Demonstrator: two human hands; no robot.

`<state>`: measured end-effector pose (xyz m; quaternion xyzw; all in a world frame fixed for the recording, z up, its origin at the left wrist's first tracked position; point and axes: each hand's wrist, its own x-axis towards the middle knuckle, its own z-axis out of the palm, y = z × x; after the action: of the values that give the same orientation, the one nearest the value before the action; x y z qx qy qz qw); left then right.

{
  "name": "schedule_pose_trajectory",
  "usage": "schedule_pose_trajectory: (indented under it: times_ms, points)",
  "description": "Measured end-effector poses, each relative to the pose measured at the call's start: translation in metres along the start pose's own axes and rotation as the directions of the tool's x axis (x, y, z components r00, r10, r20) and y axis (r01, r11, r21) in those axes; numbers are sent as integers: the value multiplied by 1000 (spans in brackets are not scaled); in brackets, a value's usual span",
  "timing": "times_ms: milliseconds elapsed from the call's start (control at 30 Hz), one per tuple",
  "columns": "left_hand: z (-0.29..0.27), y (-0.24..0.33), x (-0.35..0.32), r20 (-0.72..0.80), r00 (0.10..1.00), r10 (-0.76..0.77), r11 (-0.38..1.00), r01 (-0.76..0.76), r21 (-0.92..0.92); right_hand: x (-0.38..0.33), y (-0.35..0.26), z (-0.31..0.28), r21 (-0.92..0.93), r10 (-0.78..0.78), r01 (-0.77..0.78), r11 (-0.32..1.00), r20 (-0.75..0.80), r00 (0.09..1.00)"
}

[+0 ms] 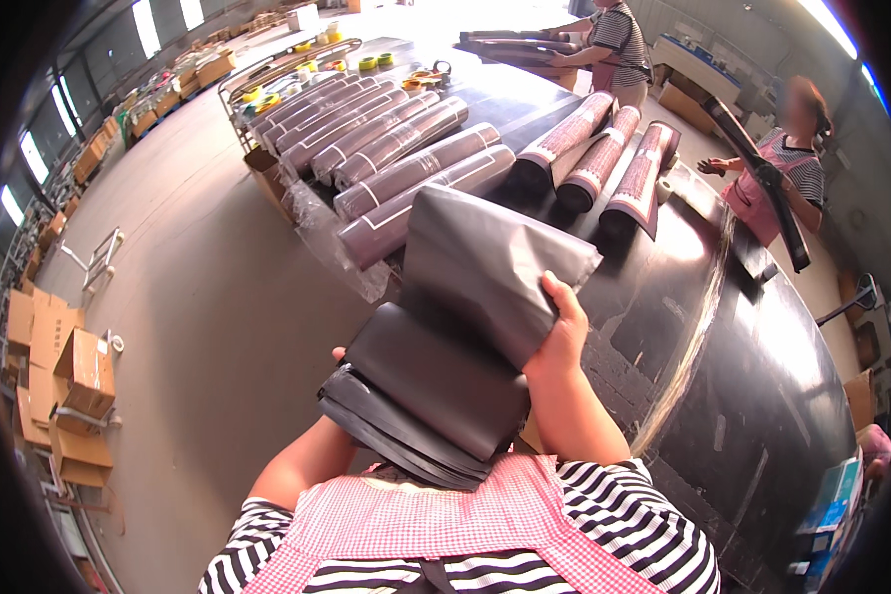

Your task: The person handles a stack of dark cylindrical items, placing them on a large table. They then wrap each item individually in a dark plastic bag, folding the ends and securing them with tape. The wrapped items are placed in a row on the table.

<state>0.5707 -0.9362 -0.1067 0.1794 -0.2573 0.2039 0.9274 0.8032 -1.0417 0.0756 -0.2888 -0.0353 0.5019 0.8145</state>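
I hold a folded stack of thin, dark grey to black sheets (436,371) in front of my chest; their layered edges fan out at the lower left. My left hand (340,353) is beneath and behind the stack, and only a fingertip shows at its left edge. The top sheet (490,267) is lifted and opened away from the stack. At its right edge my right hand (562,327) is closed on it, thumb on top. What material the sheets are I cannot tell.
A long dark table (683,396) extends ahead and right. On it lie several plastic-wrapped rolls (421,203), three patterned rolls (643,178) and tape rolls (369,63). Two people work across it, one holding a dark roll (762,178). Cardboard boxes (84,376) stand left.
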Motion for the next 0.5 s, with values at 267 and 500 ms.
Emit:
schedule_pose_trajectory:
  times_ms: [267, 500]
  points:
    - [-75, 81, 90, 30, 957, -287, 958, 287, 21, 61, -3, -3, 35, -234, 238, 971, -98, 967]
    - [-111, 105, 137, -1, 891, -454, 890, 453, 58, 86, -23, 18, -76, -426, 419, 905, -172, 888]
